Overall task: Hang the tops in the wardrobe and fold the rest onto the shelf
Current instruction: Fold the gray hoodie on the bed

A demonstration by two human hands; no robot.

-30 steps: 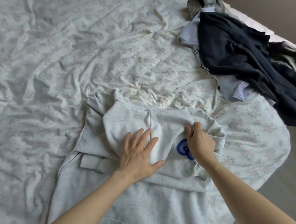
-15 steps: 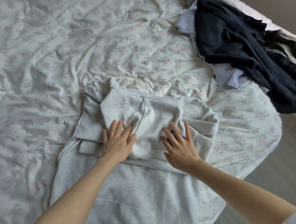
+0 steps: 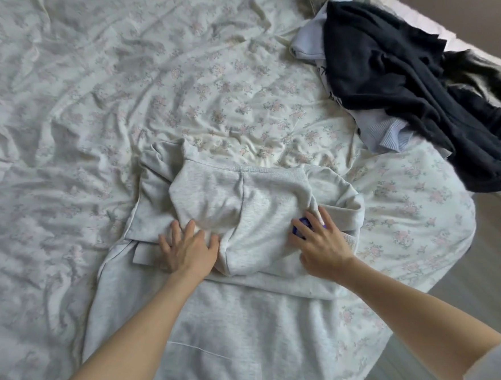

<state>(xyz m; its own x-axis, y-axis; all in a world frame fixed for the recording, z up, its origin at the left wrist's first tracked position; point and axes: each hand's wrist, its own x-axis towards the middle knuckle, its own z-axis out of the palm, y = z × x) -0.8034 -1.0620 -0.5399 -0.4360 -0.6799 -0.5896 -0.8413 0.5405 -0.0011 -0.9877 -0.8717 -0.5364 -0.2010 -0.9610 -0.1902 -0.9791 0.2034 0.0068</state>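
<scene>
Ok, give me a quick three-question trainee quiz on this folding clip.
1. True or false: both hands lie flat on the grey hoodie.
2. Which hand partly covers the blue print?
3. The dark pile of clothes lies: A) on the floor, B) at the far right of the bed, C) under the hoodie.

Key: 1 true; 2 the right hand, not the left hand; 3 B.

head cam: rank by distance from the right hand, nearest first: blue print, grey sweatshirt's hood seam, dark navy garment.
From the right hand:
1. Blue print, under its fingers.
2. Hood seam of the grey sweatshirt, to the left.
3. Dark navy garment, far up right on the pile.
</scene>
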